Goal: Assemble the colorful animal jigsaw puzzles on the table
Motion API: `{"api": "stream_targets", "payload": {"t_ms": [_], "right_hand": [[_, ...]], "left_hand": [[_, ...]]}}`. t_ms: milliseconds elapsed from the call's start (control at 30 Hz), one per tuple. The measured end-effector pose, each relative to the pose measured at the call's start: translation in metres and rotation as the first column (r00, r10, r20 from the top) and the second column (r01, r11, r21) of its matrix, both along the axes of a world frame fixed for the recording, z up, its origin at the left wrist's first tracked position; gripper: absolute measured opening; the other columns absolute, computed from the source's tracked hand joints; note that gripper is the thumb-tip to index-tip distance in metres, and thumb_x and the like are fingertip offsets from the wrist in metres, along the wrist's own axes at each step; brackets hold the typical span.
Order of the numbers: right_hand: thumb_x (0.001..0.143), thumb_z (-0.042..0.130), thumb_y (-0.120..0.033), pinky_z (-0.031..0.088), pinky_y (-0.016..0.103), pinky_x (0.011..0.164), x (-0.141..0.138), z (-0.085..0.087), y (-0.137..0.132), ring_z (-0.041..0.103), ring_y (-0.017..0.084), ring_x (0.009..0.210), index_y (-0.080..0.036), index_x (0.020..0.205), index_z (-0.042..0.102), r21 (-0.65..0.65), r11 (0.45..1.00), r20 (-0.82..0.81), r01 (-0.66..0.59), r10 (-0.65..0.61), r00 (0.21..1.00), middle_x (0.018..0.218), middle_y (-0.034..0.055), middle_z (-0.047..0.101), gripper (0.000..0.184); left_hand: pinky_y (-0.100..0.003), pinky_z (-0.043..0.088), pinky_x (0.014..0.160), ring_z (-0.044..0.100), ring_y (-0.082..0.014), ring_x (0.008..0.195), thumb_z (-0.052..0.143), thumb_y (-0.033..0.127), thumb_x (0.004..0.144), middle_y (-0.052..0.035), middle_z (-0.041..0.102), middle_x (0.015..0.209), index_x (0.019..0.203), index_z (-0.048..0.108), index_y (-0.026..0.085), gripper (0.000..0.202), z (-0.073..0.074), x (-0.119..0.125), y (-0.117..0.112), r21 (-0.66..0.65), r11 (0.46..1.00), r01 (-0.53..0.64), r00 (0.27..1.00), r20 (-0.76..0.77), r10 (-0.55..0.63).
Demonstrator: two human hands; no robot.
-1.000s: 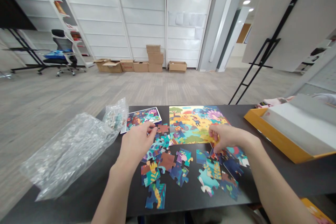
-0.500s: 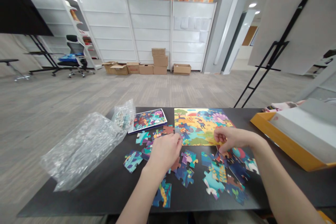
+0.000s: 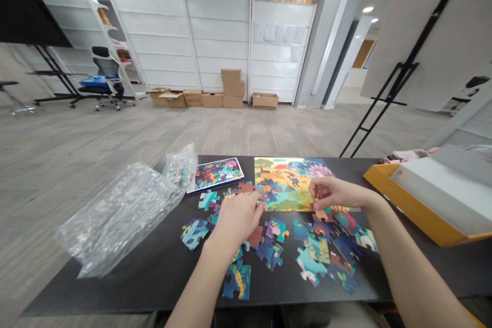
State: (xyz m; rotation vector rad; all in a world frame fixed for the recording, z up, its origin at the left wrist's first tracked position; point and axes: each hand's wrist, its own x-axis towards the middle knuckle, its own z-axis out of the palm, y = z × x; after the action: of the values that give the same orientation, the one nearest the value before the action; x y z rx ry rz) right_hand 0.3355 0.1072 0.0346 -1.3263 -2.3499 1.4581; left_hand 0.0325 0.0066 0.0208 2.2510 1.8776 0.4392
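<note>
Loose jigsaw pieces (image 3: 310, 265) with dark blue, teal and brown prints lie scattered and partly overlapping on the black table. My right hand (image 3: 333, 193) is closed in a pinch on a brown-orange puzzle piece (image 3: 322, 214), at the near right edge of the bright animal picture (image 3: 286, 184). My left hand (image 3: 239, 215) hovers low over the left-hand pieces with its fingers curled together; its fingertips are mostly hidden, so what they hold cannot be made out. Close to it lie a teal piece (image 3: 208, 200) and a blue leaf-print piece (image 3: 194, 233).
A picture card (image 3: 217, 174) lies at the back left of the table (image 3: 154, 287). Beside it, a clear plastic bag (image 3: 123, 218) hangs over the left edge, near a smaller bag (image 3: 180, 166) of pieces. A yellow-and-white box (image 3: 423, 210) stands at the right.
My right hand has lifted slightly and shifted left, and the brown-orange piece now shows under its fingertips. My left hand has moved slightly left, its fingers still curled.
</note>
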Motion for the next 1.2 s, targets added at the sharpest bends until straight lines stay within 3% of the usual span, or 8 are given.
{"api": "stream_targets", "payload": {"t_ms": [267, 333, 467, 600, 733, 967, 1067, 1200], "right_hand": [[0.071, 0.078, -0.058, 0.052, 0.031, 0.073, -0.019, -0.002, -0.002, 0.067, 0.019, 0.078, -0.018, 0.087, 0.062, -0.001, 1.0, -0.064, -0.021, 0.021, 0.998, 0.082, 0.004, 0.072, 0.046], [0.072, 0.077, -0.057, 0.052, 0.031, 0.072, -0.02, -0.003, -0.002, 0.067, 0.019, 0.077, -0.017, 0.086, 0.064, 0.02, 0.999, -0.039, -0.029, 0.03, 0.999, 0.082, 0.0044, 0.073, 0.044], [0.071, 0.078, -0.055, 0.053, 0.031, 0.072, -0.02, -0.004, -0.001, 0.069, 0.021, 0.076, -0.017, 0.084, 0.068, 0.04, 0.998, 0.021, -0.039, 0.038, 0.999, 0.081, 0.005, 0.075, 0.042], [0.069, 0.079, -0.055, 0.054, 0.031, 0.072, -0.02, -0.005, -0.001, 0.072, 0.024, 0.079, -0.018, 0.082, 0.071, 0.018, 0.999, 0.067, -0.036, 0.034, 0.997, 0.081, 0.0055, 0.077, 0.041], [0.069, 0.08, -0.052, 0.055, 0.03, 0.069, -0.017, -0.01, 0.0, 0.073, 0.025, 0.079, -0.017, 0.081, 0.072, 0.014, 0.999, 0.077, -0.051, 0.05, 0.996, 0.081, 0.006, 0.078, 0.037], [0.071, 0.08, -0.048, 0.054, 0.028, 0.066, -0.013, -0.015, 0.003, 0.073, 0.025, 0.078, -0.017, 0.083, 0.074, 0.025, 0.996, 0.07, -0.091, 0.089, 0.994, 0.082, 0.0068, 0.079, 0.034], [0.072, 0.079, -0.048, 0.053, 0.028, 0.066, -0.014, -0.013, 0.002, 0.072, 0.023, 0.077, -0.017, 0.085, 0.075, 0.046, 0.993, 0.072, -0.105, 0.101, 0.992, 0.083, 0.0066, 0.078, 0.033], [0.074, 0.078, -0.05, 0.051, 0.027, 0.064, -0.016, -0.012, 0.001, 0.071, 0.022, 0.075, -0.017, 0.087, 0.073, 0.081, 0.99, 0.086, -0.117, 0.11, 0.99, 0.081, 0.0058, 0.077, 0.035]], "left_hand": [[-0.029, 0.049, 0.078, 0.071, -0.0211, 0.092, 0.055, 0.033, 0.093, -0.0029, 0.077, 0.102, 0.11, 0.071, 0.024, 0.025, 0.016, -0.052, 0.001, -0.11, 0.993, -0.046, 0.984, 0.167, 0.064], [-0.03, 0.049, 0.082, 0.069, -0.0214, 0.093, 0.061, 0.033, 0.088, -0.003, 0.076, 0.105, 0.109, 0.072, 0.024, 0.025, 0.017, -0.058, -0.003, -0.168, 0.986, 0.022, 0.985, 0.17, 0.007], [-0.037, 0.046, 0.098, 0.059, -0.028, 0.114, 0.08, 0.034, 0.071, -0.0053, 0.068, 0.116, 0.109, 0.073, 0.027, 0.039, 0.015, -0.052, -0.014, -0.229, 0.955, 0.187, 0.979, 0.124, -0.162], [-0.043, 0.043, 0.101, 0.052, -0.0316, 0.118, 0.092, 0.036, 0.054, -0.0051, 0.06, 0.119, 0.109, 0.073, 0.033, 0.059, 0.006, -0.041, -0.018, -0.212, 0.953, 0.215, 0.975, 0.109, -0.195], [-0.044, 0.043, 0.1, 0.049, -0.0332, 0.119, 0.095, 0.04, 0.049, -0.0053, 0.058, 0.119, 0.108, 0.074, 0.033, 0.063, 0.0, -0.042, -0.018, -0.205, 0.949, 0.24, 0.969, 0.112, -0.22], [-0.041, 0.043, 0.101, 0.055, -0.0305, 0.117, 0.086, 0.04, 0.068, -0.0069, 0.064, 0.12, 0.114, 0.072, 0.026, 0.05, 0.007, -0.065, -0.016, -0.18, 0.961, 0.212, 0.972, 0.146, -0.187], [-0.036, 0.046, 0.094, 0.062, -0.0257, 0.107, 0.071, 0.035, 0.085, -0.0057, 0.07, 0.11, 0.105, 0.073, 0.023, 0.024, 0.008, -0.073, -0.014, -0.081, 0.985, 0.15, 0.975, 0.18, -0.134], [-0.032, 0.048, 0.084, 0.067, -0.021, 0.097, 0.058, 0.033, 0.094, -0.0026, 0.074, 0.105, 0.101, 0.072, 0.023, 0.019, 0.01, -0.075, -0.013, 0.053, 0.997, 0.058, 0.969, 0.235, -0.069]]}}
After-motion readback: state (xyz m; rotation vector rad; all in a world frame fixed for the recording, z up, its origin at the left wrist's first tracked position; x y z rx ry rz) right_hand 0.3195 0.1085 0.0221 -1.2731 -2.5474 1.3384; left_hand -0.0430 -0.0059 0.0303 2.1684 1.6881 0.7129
